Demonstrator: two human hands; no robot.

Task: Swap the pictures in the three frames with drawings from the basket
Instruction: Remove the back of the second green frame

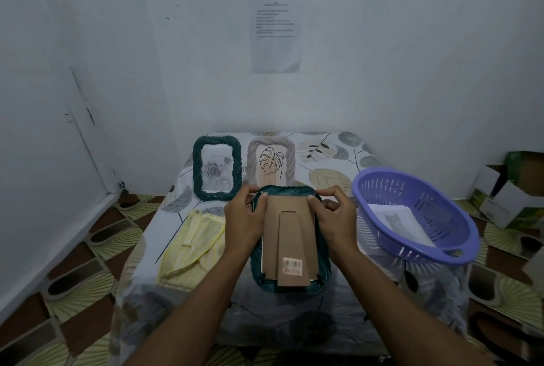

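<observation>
Teal frame back-up, left hand and right hand gripping its far edge, purple basket close beside

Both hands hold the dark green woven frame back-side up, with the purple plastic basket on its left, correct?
No. The head view shows the purple plastic basket right of the dark green woven frame; the left hand and right hand do hold it back-side up.

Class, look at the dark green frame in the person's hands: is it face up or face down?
Face down: the dark green twisted-rim picture frame shows its brown cardboard backing, stand and barcode sticker uppermost.
</observation>
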